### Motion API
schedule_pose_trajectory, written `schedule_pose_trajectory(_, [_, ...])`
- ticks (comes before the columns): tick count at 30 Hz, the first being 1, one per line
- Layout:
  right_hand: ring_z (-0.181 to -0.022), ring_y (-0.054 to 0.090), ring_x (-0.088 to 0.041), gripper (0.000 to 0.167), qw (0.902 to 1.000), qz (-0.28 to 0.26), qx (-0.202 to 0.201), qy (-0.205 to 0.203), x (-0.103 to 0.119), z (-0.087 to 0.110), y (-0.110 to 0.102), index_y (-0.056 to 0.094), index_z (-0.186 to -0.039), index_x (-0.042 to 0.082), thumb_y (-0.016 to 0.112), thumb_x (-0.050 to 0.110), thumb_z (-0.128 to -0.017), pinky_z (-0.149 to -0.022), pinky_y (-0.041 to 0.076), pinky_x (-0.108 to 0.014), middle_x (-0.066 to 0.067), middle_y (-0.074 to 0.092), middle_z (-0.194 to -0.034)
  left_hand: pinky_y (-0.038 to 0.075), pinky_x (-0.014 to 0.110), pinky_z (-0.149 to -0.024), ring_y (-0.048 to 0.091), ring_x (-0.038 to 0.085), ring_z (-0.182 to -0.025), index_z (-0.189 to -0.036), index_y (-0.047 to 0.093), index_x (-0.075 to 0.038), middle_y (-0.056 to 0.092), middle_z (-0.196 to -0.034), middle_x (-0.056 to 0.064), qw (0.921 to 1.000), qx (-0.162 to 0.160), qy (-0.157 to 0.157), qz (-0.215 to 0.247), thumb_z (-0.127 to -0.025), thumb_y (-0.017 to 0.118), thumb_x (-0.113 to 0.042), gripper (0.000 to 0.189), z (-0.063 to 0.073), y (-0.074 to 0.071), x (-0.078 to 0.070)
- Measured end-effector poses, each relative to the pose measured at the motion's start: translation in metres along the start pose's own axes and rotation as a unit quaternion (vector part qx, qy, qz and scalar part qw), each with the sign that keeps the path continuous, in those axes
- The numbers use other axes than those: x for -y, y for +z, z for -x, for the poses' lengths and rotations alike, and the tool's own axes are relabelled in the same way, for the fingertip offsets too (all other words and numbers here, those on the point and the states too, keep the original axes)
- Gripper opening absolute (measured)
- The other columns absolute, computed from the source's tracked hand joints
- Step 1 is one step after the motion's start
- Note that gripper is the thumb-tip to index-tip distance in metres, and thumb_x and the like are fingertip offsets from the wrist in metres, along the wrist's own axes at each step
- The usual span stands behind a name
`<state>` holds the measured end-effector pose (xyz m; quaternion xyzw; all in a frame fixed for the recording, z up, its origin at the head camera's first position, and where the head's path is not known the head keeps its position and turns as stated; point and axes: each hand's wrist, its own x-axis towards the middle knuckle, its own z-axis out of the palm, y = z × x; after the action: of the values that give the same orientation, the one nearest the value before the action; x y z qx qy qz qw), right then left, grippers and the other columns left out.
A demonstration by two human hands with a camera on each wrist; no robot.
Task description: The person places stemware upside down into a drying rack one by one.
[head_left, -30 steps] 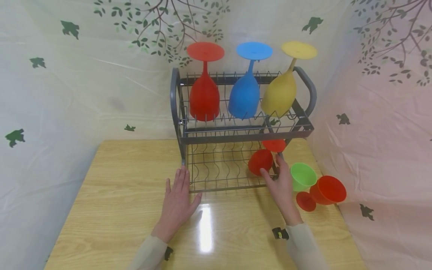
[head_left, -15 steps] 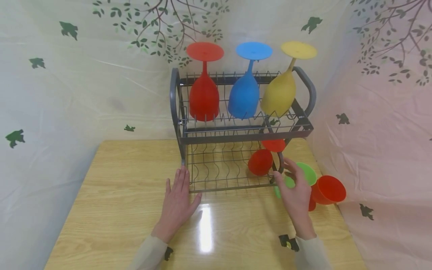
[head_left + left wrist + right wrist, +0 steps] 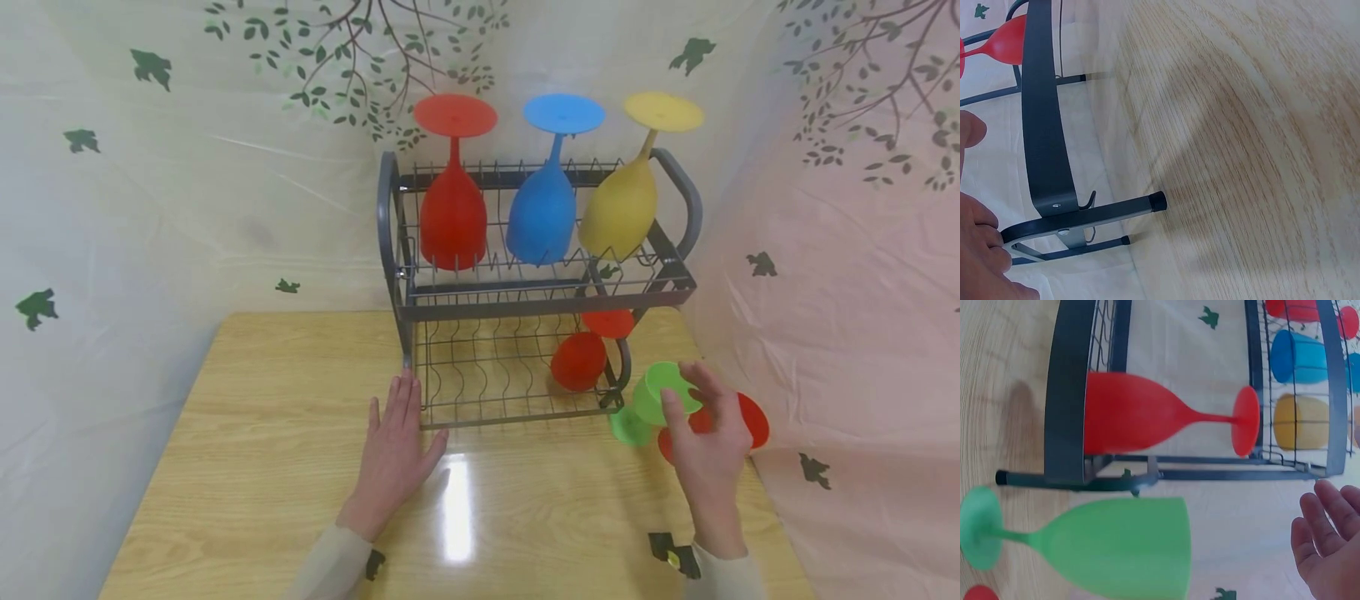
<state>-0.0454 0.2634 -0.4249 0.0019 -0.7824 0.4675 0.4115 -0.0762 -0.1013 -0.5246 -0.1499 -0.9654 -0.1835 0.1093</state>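
Observation:
My left hand [image 3: 395,446] lies with straight fingers at the front left corner of a two-tier dark dish rack [image 3: 525,307], fingertips at its frame. To the right, my right hand [image 3: 711,454] hovers beside a green plastic goblet [image 3: 647,400], fingers loosely bent and holding nothing. That goblet stands upright on its foot, as the right wrist view also shows. Partly behind the right hand is a red goblet [image 3: 756,423]. Another red goblet [image 3: 1135,412] sits upside down at the right end of the rack's lower tier.
Along the upper tier, a red goblet [image 3: 453,221], a blue goblet [image 3: 542,221] and a yellow goblet [image 3: 622,212] stand upside down; the yellow one leans. A wooden table [image 3: 255,467] bears the rack. Leaf-printed sheeting [image 3: 225,167] hangs behind and at the sides.
My right hand has let go of the red goblet on the lower tier and moved right and toward me, past the green goblet. The left hand has stayed in place.

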Motion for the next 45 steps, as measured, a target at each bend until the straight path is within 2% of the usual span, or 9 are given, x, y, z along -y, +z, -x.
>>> schedule_pose_trajectory(4, [-0.114, 0.064, -0.008, 0.045, 0.9997, -0.006, -0.011, 0.019, -0.003, 0.001, -0.012, 0.061, -0.13, -0.013, 0.07, -0.014, -0.086, -0.1, 0.047, -0.019, -0.015, 0.072, -0.123, 0.02, 0.067, -0.121, 0.019, 0.037, -0.156, -0.159, 0.028, 0.006, 0.016, -0.169, 0.02, 1.0, 0.0, 0.0, 0.002, -0.1, 0.055, -0.048, 0.085, 0.0, 0.0, 0.0])
schedule_pose_trajectory(10, [-0.112, 0.064, -0.005, 0.045, 0.9978, 0.037, -0.033, 0.045, -0.02, 0.002, -0.032, 0.061, -0.133, -0.011, 0.071, -0.011, -0.089, -0.102, 0.047, -0.018, -0.009, 0.072, -0.127, 0.021, 0.068, -0.12, 0.02, 0.038, -0.156, -0.158, 0.028, 0.007, 0.016, -0.169, 0.021, 1.0, 0.003, -0.002, -0.001, -0.1, 0.055, -0.049, 0.085, -0.001, -0.001, 0.0])
schedule_pose_trajectory(15, [-0.117, 0.064, -0.003, 0.047, 0.9956, 0.054, -0.038, 0.066, -0.03, 0.003, -0.048, 0.063, -0.136, -0.005, 0.073, -0.007, -0.09, -0.104, 0.047, -0.018, 0.001, 0.072, -0.129, 0.015, 0.066, -0.122, 0.019, 0.038, -0.156, -0.159, 0.027, 0.007, 0.015, -0.17, 0.02, 0.9999, 0.009, -0.005, 0.003, -0.101, 0.055, -0.048, 0.085, -0.001, -0.002, -0.001])
schedule_pose_trajectory(21, [-0.122, 0.062, -0.004, 0.049, 0.9905, 0.073, -0.053, 0.104, -0.04, 0.005, -0.062, 0.062, -0.138, -0.002, 0.074, -0.004, -0.091, -0.108, 0.045, -0.019, -0.001, 0.07, -0.134, 0.014, 0.066, -0.122, 0.018, 0.037, -0.156, -0.158, 0.027, 0.007, 0.015, -0.17, 0.02, 0.9999, 0.009, -0.004, 0.004, -0.1, 0.055, -0.048, 0.085, -0.001, -0.002, -0.001])
schedule_pose_trajectory(26, [-0.13, 0.058, -0.006, 0.053, 0.9835, 0.105, -0.039, 0.142, -0.045, 0.007, -0.073, 0.061, -0.144, 0.01, 0.075, 0.006, -0.093, -0.111, 0.041, -0.018, 0.001, 0.064, -0.142, 0.016, 0.066, -0.122, 0.018, 0.037, -0.156, -0.158, 0.028, 0.007, 0.016, -0.169, 0.021, 1.0, 0.009, -0.003, 0.003, -0.1, 0.055, -0.048, 0.084, -0.001, -0.002, -0.001])
schedule_pose_trajectory(32, [-0.138, 0.05, -0.009, 0.061, 0.9746, 0.119, -0.017, 0.189, -0.053, 0.012, -0.079, 0.056, -0.15, 0.02, 0.076, 0.011, -0.094, -0.115, 0.035, -0.018, 0.005, 0.057, -0.151, 0.013, 0.065, -0.123, 0.015, 0.036, -0.157, -0.159, 0.027, 0.007, 0.014, -0.17, 0.02, 0.9999, 0.013, -0.006, 0.006, -0.101, 0.054, -0.048, 0.084, -0.001, -0.001, -0.001])
schedule_pose_trajectory(40, [-0.152, 0.033, -0.012, 0.081, 0.9607, 0.106, 0.013, 0.256, -0.065, 0.017, -0.084, 0.036, -0.161, 0.024, 0.078, 0.015, -0.092, -0.122, 0.025, -0.023, 0.003, 0.039, -0.164, 0.016, 0.067, -0.122, 0.018, 0.038, -0.156, -0.158, 0.028, 0.008, 0.014, -0.17, 0.021, 1.0, 0.003, -0.001, 0.006, -0.1, 0.056, -0.048, 0.085, 0.0, 0.0, 0.0])
schedule_pose_trajectory(45, [-0.153, 0.03, -0.015, 0.087, 0.9592, 0.071, 0.011, 0.274, -0.078, 0.022, -0.086, 0.032, -0.162, 0.021, 0.079, 0.008, -0.09, -0.12, 0.026, -0.017, -0.001, 0.035, -0.166, 0.017, 0.067, -0.122, 0.016, 0.037, -0.157, -0.158, 0.028, 0.008, 0.013, -0.17, 0.02, 0.9999, 0.01, -0.004, 0.005, -0.1, 0.056, -0.047, 0.085, 0.001, 0.0, 0.0])
